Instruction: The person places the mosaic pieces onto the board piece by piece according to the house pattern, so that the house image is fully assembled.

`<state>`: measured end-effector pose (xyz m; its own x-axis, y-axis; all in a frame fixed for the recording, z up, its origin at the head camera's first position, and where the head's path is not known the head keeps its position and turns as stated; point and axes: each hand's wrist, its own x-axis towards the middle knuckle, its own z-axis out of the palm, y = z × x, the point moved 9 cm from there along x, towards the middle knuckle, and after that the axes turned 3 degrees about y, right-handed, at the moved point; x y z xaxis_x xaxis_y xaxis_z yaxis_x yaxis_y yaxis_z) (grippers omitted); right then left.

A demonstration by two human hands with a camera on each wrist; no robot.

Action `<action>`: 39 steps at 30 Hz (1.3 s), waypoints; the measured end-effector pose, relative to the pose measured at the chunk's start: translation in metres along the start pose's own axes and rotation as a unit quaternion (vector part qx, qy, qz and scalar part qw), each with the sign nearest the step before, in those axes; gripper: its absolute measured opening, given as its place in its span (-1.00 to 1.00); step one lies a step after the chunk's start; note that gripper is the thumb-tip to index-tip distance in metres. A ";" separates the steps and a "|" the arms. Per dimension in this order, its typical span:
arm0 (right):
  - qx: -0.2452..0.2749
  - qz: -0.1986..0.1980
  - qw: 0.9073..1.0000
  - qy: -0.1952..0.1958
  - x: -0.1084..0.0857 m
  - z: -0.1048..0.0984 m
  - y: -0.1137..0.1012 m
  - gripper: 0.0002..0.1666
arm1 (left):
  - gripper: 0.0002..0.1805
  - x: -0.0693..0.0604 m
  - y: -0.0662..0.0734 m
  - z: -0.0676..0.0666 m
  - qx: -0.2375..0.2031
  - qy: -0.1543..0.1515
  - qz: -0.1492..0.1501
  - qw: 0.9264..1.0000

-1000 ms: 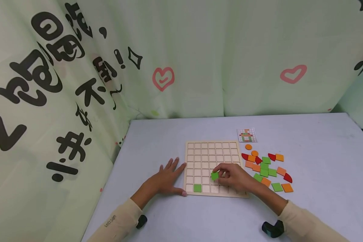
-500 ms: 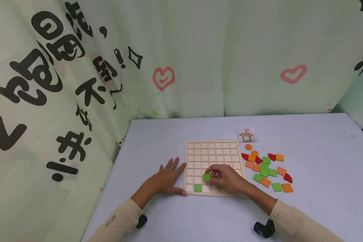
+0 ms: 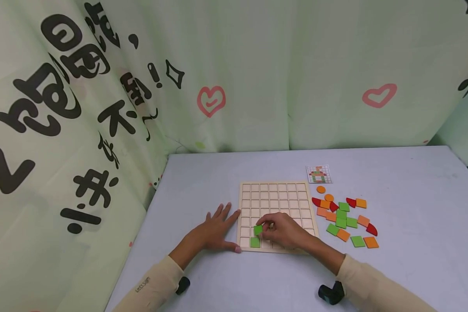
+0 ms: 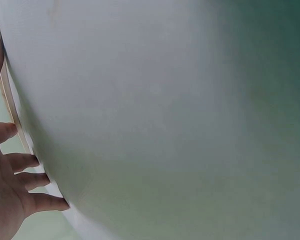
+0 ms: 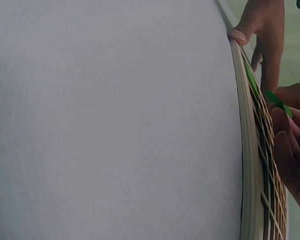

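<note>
A wooden grid board (image 3: 273, 203) lies flat on the table. One green square tile (image 3: 255, 242) sits in a cell of its front row, left of the middle. My right hand (image 3: 282, 230) pinches another green square tile (image 3: 258, 230) between thumb and fingers, just behind the placed one. In the right wrist view the pinched green tile (image 5: 274, 98) is seen edge-on, above the board. My left hand (image 3: 218, 227) is spread at the board's left edge, thumb and forefinger touching the frame. The left wrist view shows its straight fingers (image 4: 32, 179) along that side.
Right of the board lie loose tiles: green squares (image 3: 357, 241), orange squares (image 3: 371, 242), red curved pieces (image 3: 372, 229) and orange discs (image 3: 320, 189). A small pattern card (image 3: 318, 174) lies behind them. A pale curtain (image 3: 253, 86) hangs behind the white table (image 3: 203, 173).
My right hand has moved left across the board with the green square tile, from near the middle to just behind the placed green one. The left hand has stayed put.
</note>
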<state>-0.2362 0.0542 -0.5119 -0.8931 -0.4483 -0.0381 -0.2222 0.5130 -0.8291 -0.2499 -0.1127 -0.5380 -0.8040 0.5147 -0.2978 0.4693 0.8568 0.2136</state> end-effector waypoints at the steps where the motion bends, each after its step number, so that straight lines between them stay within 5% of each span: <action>1: -0.003 -0.002 1.000 0.001 0.001 0.001 -0.001 -0.72 | 0.24 0.000 0.000 0.000 0.000 0.000 0.000 1.000; 39: -0.087 0.028 0.995 0.027 0.009 0.005 -0.004 -0.71 | 0.23 -0.002 0.001 -0.001 -0.001 -0.007 0.000 1.000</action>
<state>-0.2414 0.0444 -0.5123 -0.9242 -0.3791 -0.0476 -0.2324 0.6568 -0.7174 -0.2480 -0.1130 -0.5364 -0.7984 0.5153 -0.3115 0.4690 0.8566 0.2151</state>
